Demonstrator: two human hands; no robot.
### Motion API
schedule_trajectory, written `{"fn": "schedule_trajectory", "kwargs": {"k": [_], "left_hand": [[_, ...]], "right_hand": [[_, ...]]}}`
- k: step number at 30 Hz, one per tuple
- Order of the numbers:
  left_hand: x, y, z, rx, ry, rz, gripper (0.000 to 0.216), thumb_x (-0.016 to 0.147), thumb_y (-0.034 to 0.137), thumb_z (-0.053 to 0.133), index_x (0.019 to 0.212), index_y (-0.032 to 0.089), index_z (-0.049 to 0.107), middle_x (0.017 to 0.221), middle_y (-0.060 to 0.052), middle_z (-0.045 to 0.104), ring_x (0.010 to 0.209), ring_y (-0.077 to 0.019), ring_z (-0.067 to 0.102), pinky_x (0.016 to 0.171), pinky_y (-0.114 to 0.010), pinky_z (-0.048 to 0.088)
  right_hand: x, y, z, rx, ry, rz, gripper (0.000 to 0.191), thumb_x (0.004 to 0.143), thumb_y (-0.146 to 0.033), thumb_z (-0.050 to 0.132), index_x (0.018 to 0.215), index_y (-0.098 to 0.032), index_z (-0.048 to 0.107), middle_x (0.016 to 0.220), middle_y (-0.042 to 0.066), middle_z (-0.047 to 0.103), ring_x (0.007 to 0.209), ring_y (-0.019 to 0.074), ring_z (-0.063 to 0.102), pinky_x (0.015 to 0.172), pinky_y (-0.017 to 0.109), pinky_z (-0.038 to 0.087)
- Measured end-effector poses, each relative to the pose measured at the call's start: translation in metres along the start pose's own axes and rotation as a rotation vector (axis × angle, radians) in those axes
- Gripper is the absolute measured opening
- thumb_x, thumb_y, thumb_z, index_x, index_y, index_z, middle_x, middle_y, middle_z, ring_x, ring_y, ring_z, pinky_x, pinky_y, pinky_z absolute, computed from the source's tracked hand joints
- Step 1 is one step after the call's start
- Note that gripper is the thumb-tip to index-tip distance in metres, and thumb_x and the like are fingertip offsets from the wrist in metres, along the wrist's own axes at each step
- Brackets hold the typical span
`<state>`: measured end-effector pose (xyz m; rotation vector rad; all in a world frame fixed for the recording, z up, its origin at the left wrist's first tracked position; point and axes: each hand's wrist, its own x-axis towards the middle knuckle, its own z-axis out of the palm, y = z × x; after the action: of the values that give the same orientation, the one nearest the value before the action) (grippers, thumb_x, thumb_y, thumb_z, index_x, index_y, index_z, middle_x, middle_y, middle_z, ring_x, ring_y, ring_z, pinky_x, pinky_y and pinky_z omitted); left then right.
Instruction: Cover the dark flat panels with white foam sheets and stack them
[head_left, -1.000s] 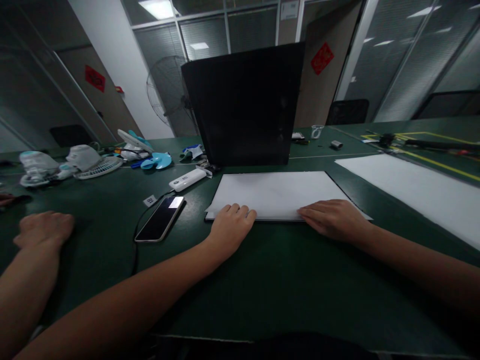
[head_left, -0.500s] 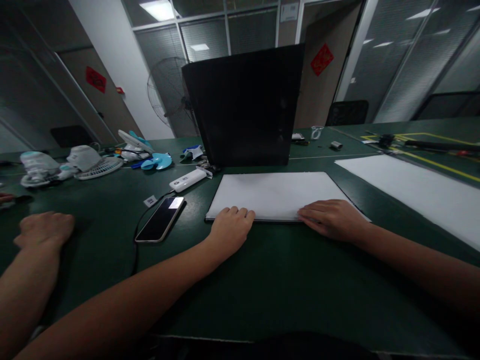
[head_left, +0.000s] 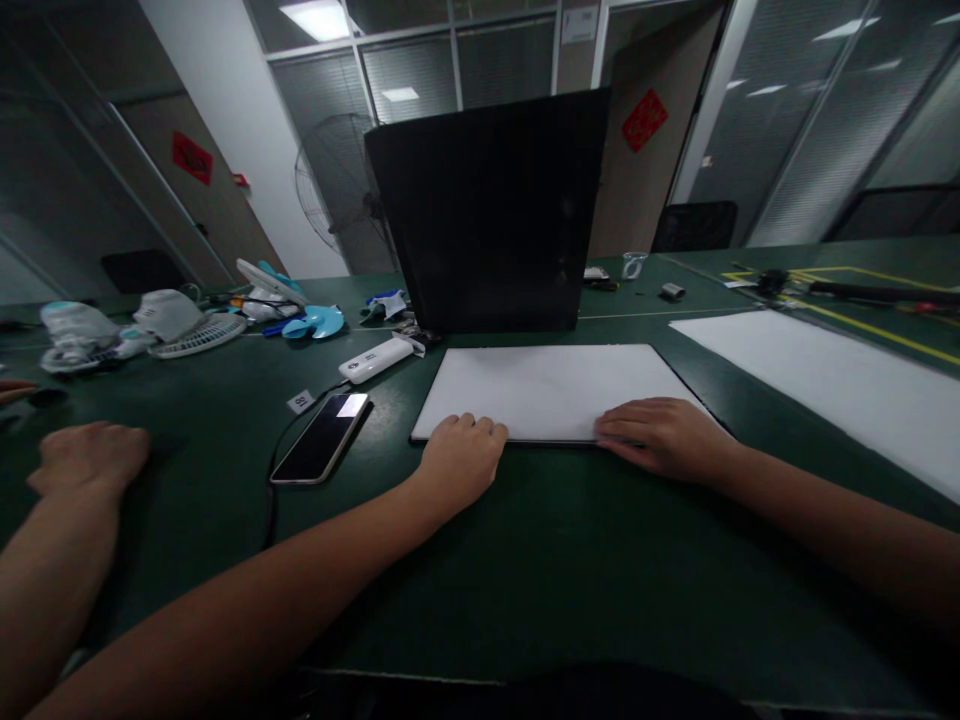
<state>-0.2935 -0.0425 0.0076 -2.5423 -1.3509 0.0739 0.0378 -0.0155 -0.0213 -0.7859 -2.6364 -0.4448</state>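
A flat white rectangular panel (head_left: 540, 385) with a thin dark rim lies on the green table in front of me. My left hand (head_left: 463, 452) is closed over its near edge, left of the middle, knuckles up and thumb hidden. My right hand (head_left: 664, 435) grips the near edge towards the right corner, with straight fingers together on top and the thumb side low at the rim. Directly behind the panel stands a large upright black board (head_left: 495, 215), leaning slightly.
Left of the panel lie a phone (head_left: 322, 440) and a white cabled device (head_left: 379, 358). Further left are a white fan part (head_left: 199, 333), blue fan blades (head_left: 315, 321) and another person's closed hand (head_left: 91, 460). A large white sheet (head_left: 825, 380) covers the right side.
The white surface's near right corner, which stuck out past the dark rim, now sits further in under my right hand. Both hands have barely moved.
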Motion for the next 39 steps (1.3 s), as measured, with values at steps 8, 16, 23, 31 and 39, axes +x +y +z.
{"fn": "schedule_trajectory", "kwargs": {"k": [8, 16, 23, 31, 39], "left_hand": [[-0.001, 0.0, 0.0, 0.002, 0.036, 0.007, 0.024, 0.101, 0.019, 0.055, 0.118, 0.015, 0.071, 0.115, -0.013, 0.075, 0.102, -0.0295, 0.072, 0.084, -0.042, 0.057], [-0.002, -0.001, 0.011, -0.035, 0.108, 0.045, 0.042, 0.108, 0.034, 0.047, 0.144, 0.017, 0.061, 0.149, -0.015, 0.061, 0.132, -0.0358, 0.061, 0.105, -0.052, 0.054], [-0.001, -0.004, 0.015, -0.082, 0.084, 0.016, 0.04, 0.11, 0.041, 0.045, 0.143, 0.024, 0.06, 0.144, -0.011, 0.065, 0.126, -0.0321, 0.065, 0.099, -0.05, 0.057], [-0.002, -0.005, 0.012, -0.097, 0.078, 0.031, 0.038, 0.11, 0.039, 0.044, 0.139, 0.024, 0.062, 0.137, -0.011, 0.068, 0.119, -0.0305, 0.067, 0.088, -0.045, 0.061], [-0.001, -0.005, 0.015, -0.095, 0.103, 0.028, 0.038, 0.109, 0.038, 0.045, 0.14, 0.023, 0.061, 0.134, -0.011, 0.069, 0.115, -0.0287, 0.068, 0.087, -0.042, 0.059]], "right_hand": [[-0.033, 0.071, -0.014, -0.186, -0.101, 0.597, 0.049, 0.109, -0.048, 0.041, 0.141, -0.022, 0.069, 0.134, 0.014, 0.069, 0.112, 0.0265, 0.068, 0.093, 0.041, 0.052], [-0.118, 0.163, -0.008, -0.274, -0.392, 1.426, 0.089, 0.1, -0.072, 0.038, 0.153, -0.001, 0.049, 0.149, 0.041, 0.043, 0.145, 0.0517, 0.036, 0.104, 0.061, 0.038], [-0.124, 0.177, 0.0, -0.154, -0.551, 1.486, 0.077, 0.101, -0.069, 0.025, 0.157, -0.021, 0.049, 0.153, 0.026, 0.05, 0.133, 0.0441, 0.053, 0.101, 0.058, 0.045], [-0.099, 0.15, -0.018, -0.273, -0.562, 1.404, 0.046, 0.098, -0.034, 0.042, 0.126, -0.01, 0.07, 0.129, 0.028, 0.064, 0.112, 0.0391, 0.065, 0.088, 0.048, 0.051], [-0.065, 0.112, -0.04, -0.412, -0.332, 1.352, 0.06, 0.106, -0.046, 0.024, 0.135, -0.012, 0.063, 0.114, 0.027, 0.068, 0.101, 0.0383, 0.067, 0.076, 0.045, 0.045]]}}
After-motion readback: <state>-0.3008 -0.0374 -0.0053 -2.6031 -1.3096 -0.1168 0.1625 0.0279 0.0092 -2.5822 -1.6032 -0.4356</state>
